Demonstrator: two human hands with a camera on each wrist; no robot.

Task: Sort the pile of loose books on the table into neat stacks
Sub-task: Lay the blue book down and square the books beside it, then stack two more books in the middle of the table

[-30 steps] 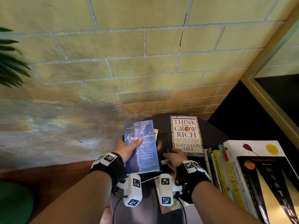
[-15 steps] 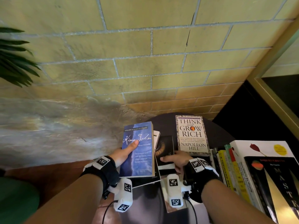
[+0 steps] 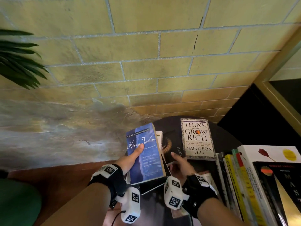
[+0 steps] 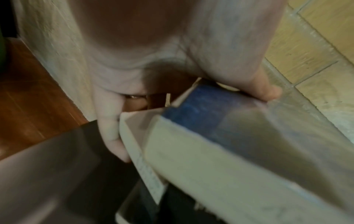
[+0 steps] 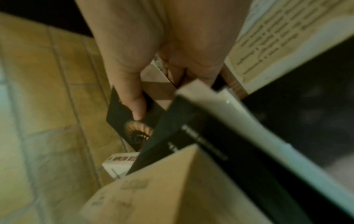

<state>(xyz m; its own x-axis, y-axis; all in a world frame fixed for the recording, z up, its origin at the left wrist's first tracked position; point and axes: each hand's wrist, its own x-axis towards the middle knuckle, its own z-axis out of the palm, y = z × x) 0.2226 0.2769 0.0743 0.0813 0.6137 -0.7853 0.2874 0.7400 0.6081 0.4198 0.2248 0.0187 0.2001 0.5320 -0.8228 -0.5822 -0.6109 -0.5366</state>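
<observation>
Thumb-on-top, left hand (image 3: pixel 130 160) grips blue book (image 3: pixel 145 154); right hand (image 3: pixel 180 163) pinches black book (image 3: pixel 172 144) beside it (both light, stiff, held by edges).

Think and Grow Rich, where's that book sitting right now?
In the head view, Think and Grow Rich lies face up on the dark table, right of the black book, near the wall.

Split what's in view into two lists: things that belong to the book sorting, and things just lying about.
Job:
- blue King John book, gripped by the left hand
- black book, held by the right hand
- Think and Grow Rich, flat on the table
- row of books at right

Lying about:
- plant
- brick wall
- green seat
</observation>
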